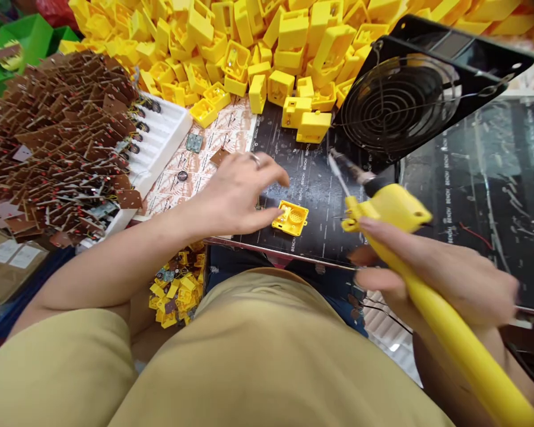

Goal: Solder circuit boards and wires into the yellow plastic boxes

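A small open yellow plastic case (292,218), with a round speaker-like grille inside, lies near the bench's front edge. My left hand (242,193) hovers over its left side with thumb and fingers apart. The thumb tip overlaps the case; I cannot tell whether it touches. My right hand (445,279) is wrapped round a long yellow tool that looks like a soldering gun (394,207). Its black nose and thin metal tip point up and left, to the right of the case. Part of the grip is hidden by my fingers.
Yellow cases (231,35) are heaped along the back. A black fan (396,112) stands at back right. Brown circuit boards (66,136) pile up at left on a white foam tray (164,142). A green board (194,142) lies nearby. More yellow parts (182,290) sit below the bench.
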Demonstrator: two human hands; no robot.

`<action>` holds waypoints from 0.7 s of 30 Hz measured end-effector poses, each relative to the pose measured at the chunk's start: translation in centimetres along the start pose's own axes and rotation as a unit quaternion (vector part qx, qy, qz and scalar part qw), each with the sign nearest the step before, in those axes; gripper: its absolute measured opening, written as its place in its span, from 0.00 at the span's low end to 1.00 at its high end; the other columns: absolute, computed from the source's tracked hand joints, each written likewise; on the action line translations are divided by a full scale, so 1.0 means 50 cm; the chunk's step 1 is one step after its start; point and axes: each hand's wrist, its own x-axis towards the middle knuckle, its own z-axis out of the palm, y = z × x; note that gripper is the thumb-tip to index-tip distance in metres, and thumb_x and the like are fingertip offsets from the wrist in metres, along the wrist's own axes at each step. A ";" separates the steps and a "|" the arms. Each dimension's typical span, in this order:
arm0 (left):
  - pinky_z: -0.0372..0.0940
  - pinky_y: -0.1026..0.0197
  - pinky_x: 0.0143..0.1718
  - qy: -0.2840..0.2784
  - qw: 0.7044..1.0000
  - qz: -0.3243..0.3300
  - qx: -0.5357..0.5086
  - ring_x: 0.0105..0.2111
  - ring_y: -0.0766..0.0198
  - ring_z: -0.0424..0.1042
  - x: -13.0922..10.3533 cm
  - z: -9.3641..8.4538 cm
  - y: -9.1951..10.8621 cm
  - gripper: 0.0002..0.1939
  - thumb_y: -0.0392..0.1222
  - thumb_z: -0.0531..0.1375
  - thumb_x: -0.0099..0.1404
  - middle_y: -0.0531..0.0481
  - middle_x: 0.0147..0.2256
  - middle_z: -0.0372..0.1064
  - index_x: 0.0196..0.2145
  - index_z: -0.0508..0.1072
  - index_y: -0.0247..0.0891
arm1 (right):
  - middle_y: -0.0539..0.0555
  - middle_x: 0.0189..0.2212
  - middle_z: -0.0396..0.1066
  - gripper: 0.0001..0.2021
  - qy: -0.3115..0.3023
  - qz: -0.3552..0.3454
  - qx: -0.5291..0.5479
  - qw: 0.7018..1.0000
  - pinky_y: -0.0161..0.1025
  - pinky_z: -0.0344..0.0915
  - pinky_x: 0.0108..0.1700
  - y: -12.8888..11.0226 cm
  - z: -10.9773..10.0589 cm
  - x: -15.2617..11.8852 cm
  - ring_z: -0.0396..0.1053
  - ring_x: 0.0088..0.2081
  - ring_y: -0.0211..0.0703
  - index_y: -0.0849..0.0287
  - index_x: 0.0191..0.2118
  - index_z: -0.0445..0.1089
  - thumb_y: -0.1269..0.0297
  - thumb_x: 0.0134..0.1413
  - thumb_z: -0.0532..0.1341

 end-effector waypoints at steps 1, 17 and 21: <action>0.62 0.50 0.53 0.053 0.998 -0.023 -0.024 0.47 0.55 0.70 -0.015 -0.008 -0.010 0.13 0.47 0.59 0.63 0.46 0.45 0.74 0.43 0.74 0.40 | 0.46 0.24 0.74 0.19 -0.004 -0.017 -0.012 1.000 0.32 0.68 0.30 0.001 0.012 0.005 0.72 0.24 0.36 0.52 0.55 0.69 0.58 0.58 0.64; 0.66 0.49 0.49 0.101 0.992 -0.018 0.072 0.49 0.49 0.70 -0.123 0.109 -0.037 0.23 0.56 0.56 0.67 0.38 0.48 0.73 0.50 0.70 0.35 | 0.57 0.41 0.73 0.24 -0.062 -0.011 0.073 0.995 0.45 0.73 0.43 -0.004 0.168 0.036 0.74 0.43 0.50 0.55 0.55 0.60 0.54 0.58 0.65; 0.65 0.50 0.52 0.082 0.994 0.008 0.065 0.51 0.50 0.70 -0.121 0.101 -0.058 0.20 0.46 0.55 0.68 0.38 0.53 0.71 0.54 0.69 0.33 | 0.54 0.38 0.72 0.24 -0.058 -0.017 0.056 0.997 0.51 0.69 0.52 -0.017 0.179 0.044 0.73 0.45 0.51 0.55 0.54 0.61 0.52 0.57 0.66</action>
